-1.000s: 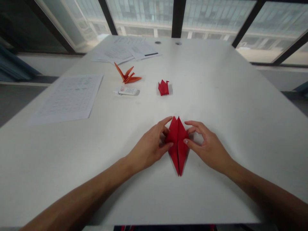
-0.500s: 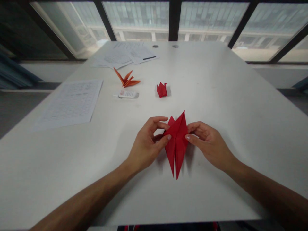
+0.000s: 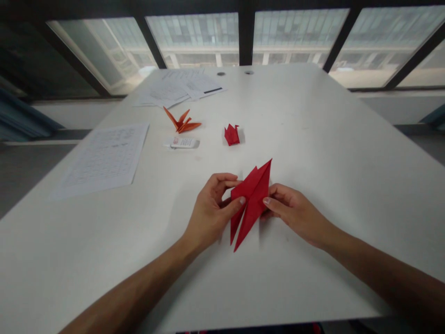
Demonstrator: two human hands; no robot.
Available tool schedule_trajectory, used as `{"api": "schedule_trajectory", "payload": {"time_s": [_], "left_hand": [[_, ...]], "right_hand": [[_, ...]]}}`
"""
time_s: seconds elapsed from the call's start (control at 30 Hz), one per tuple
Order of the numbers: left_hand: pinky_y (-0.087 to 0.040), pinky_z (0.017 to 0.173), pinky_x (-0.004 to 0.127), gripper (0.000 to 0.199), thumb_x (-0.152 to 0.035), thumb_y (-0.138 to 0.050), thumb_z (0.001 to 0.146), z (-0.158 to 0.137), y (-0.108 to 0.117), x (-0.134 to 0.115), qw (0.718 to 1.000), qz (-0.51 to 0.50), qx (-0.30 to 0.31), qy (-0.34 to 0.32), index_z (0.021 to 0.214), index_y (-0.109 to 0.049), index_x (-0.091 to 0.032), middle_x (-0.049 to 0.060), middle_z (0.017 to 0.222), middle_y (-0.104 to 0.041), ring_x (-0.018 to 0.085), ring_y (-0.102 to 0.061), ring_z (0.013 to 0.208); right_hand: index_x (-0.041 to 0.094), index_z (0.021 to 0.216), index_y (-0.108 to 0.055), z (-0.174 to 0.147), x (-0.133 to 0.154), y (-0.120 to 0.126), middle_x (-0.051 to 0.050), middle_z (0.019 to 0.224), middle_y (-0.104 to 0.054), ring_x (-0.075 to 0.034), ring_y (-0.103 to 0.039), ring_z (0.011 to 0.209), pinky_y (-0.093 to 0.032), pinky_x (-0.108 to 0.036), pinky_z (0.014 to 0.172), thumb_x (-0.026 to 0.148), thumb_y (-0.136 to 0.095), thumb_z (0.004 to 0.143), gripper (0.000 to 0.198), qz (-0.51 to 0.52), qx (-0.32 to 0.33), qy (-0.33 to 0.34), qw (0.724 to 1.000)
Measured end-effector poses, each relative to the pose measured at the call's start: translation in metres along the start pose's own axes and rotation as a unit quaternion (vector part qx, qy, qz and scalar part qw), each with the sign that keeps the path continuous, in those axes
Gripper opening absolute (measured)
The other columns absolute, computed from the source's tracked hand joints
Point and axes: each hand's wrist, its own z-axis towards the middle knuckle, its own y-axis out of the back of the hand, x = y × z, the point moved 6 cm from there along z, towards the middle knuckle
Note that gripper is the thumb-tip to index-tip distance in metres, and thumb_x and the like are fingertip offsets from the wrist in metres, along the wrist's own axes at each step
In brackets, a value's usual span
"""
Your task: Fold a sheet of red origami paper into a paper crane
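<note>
A folded sheet of red origami paper (image 3: pixel 253 195) is held between both hands, above the near part of the white table (image 3: pixel 313 278). It has a long point at the upper right and two narrow split points at the lower left. My left hand (image 3: pixel 216 208) pinches its left edge, thumb on the front face and fingers behind. On the right edge my right hand (image 3: pixel 295 211) grips it the same way, its fingertips partly hidden behind the paper. Beyond the hands sits a small red paper crane (image 3: pixel 232 134).
An orange paper crane (image 3: pixel 181 123) stands farther left, behind a small white packet (image 3: pixel 183 143) with print on it. A printed sheet (image 3: pixel 104 157) lies on the left side. More papers (image 3: pixel 167 88) overlap at the far end, near the windows (image 3: pixel 194 39).
The red folded paper has turned, so its split lower points now swing to the left and its top point leans right. Both hands keep hold. The view has tilted slightly upward.
</note>
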Motion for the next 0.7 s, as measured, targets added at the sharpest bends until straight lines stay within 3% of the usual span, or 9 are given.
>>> {"api": "schedule_trajectory", "payload": {"time_s": [0.17,0.3,0.4,0.53,0.7], "left_hand": [[-0.059,0.097,0.033,0.042,-0.009,-0.073,0.082,-0.002,-0.002,-0.002,1.0,0.002,0.011,-0.023,0.117,-0.057,-0.024,0.007,0.138,-0.06,0.022,-0.057,0.134],[-0.06,0.092,0.032,0.044,-0.015,-0.076,0.084,-0.003,-0.003,0.002,1.0,-0.011,0.027,0.002,0.121,-0.056,-0.026,0.007,0.153,-0.048,0.02,-0.062,0.124],[-0.061,0.087,0.033,0.048,-0.021,-0.078,0.086,-0.001,-0.004,0.007,0.999,-0.019,0.035,0.034,0.127,-0.052,-0.026,0.01,0.144,-0.056,0.017,-0.069,0.104],[-0.06,0.081,0.031,0.061,-0.022,-0.081,0.082,0.001,-0.001,0.009,0.998,-0.041,0.02,0.048,0.133,-0.047,-0.027,0.007,0.131,-0.062,0.016,-0.069,0.095],[-0.056,0.072,0.023,0.058,-0.02,-0.085,0.078,0.001,0.0,0.011,0.996,-0.06,0.017,0.07,0.127,-0.054,-0.025,-0.005,0.091,-0.057,0.01,-0.063,0.079]], "right_hand": [[0.022,0.096,-0.066,-0.001,0.008,0.007,-0.001,0.092,-0.075,-0.016,-0.07,0.083,-0.058,-0.033,0.08,0.033,-0.071,0.094,0.013,-0.055,-0.047,0.066,0.995],[0.023,0.103,-0.064,-0.002,0.011,0.01,0.0,0.091,-0.074,-0.015,-0.07,0.082,-0.057,-0.031,0.078,0.029,-0.071,0.093,0.013,-0.069,-0.071,0.097,0.99],[0.025,0.115,-0.061,-0.003,0.011,0.011,0.002,0.087,-0.072,-0.015,-0.07,0.08,-0.057,-0.032,0.078,0.029,-0.072,0.092,0.026,-0.068,-0.083,0.102,0.989],[0.025,0.128,-0.058,-0.002,0.007,0.012,0.001,0.086,-0.071,-0.017,-0.07,0.08,-0.059,-0.035,0.079,0.033,-0.074,0.089,0.043,-0.072,-0.085,0.076,0.991],[0.022,0.115,-0.068,0.0,0.006,0.009,-0.001,0.085,-0.072,-0.018,-0.071,0.079,-0.058,-0.034,0.077,0.039,-0.074,0.089,0.032,-0.054,-0.059,0.035,0.996]]}}
